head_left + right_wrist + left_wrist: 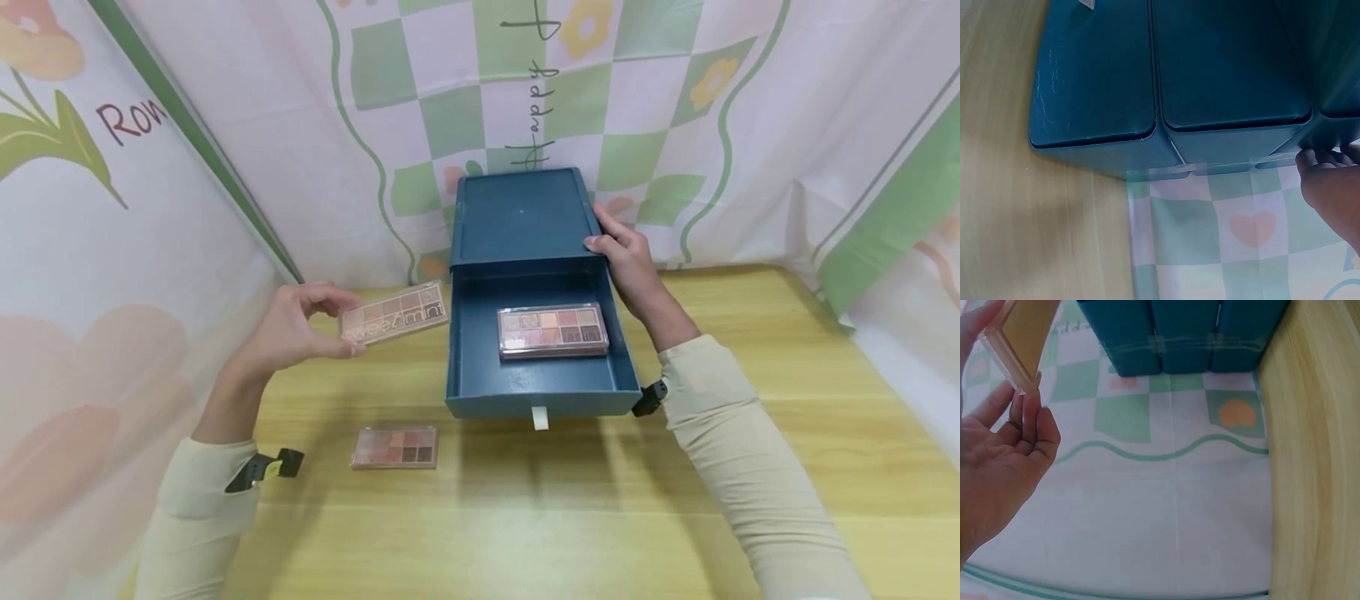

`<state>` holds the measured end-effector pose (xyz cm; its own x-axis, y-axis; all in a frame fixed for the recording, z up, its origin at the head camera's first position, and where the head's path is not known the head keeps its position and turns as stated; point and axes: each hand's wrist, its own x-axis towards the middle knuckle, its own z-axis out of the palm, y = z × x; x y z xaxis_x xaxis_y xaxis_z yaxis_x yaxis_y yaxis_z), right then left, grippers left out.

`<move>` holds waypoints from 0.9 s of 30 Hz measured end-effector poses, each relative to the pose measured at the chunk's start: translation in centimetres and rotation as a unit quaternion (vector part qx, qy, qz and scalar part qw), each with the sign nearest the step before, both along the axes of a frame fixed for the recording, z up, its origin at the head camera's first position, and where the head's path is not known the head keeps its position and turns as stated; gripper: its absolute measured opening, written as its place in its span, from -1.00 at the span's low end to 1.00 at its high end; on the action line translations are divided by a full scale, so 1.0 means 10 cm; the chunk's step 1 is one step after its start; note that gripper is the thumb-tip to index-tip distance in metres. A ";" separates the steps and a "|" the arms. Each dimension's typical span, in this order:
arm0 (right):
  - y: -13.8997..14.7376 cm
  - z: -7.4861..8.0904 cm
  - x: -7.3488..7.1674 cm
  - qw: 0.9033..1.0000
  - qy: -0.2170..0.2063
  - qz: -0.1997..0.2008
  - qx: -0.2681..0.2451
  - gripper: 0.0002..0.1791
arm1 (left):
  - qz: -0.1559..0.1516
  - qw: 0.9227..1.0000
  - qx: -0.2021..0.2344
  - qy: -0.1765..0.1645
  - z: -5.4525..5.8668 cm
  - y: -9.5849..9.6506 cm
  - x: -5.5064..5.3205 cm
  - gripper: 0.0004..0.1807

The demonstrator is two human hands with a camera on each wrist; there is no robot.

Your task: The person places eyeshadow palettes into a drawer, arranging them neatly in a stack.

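Note:
My left hand [288,329] pinches an eyeshadow palette [396,312] by its left end, thumb below and fingers above, with its "sweet mint" lid facing up. The palette hangs over the table, its right end close to the open drawer [480,367]. In the left wrist view the palette [1025,347] shows its plain back. My right hand [628,262] grips the upper right side of the blue drawer unit [525,217], thumb over its top edge. Inside the pulled-out top drawer lies a clear-lidded palette [552,327], apparently stacked on another. One more palette [395,447] rests on the table.
The unit has three drawers, and the lower drawers [1091,75] are closed. A white pull tab [540,418] hangs from the open drawer's front. Behind stands a green-and-white checked cloth [457,117], with the wooden table [525,533] in front.

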<state>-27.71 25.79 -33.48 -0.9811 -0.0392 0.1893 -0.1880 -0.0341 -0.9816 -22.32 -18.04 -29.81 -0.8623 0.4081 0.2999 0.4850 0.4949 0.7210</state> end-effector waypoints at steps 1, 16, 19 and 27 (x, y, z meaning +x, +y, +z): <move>0.00 0.00 0.00 1.000 -0.001 0.000 0.000 -0.23 | 0.003 1.000 -0.003 -0.002 0.01 0.02 0.00 -0.49; -0.01 -0.01 0.00 1.000 0.001 -0.003 0.007 -0.24 | -0.010 0.999 -0.046 -0.026 0.17 0.52 0.03 -0.41; -0.01 -0.01 0.00 1.000 0.003 -0.004 0.005 -0.24 | -0.020 0.999 -0.044 -0.023 0.20 0.63 0.04 -0.41; -0.02 -0.01 0.00 1.000 0.006 -0.010 0.005 -0.24 | -0.041 0.997 -0.066 -0.010 0.21 0.93 0.05 -0.39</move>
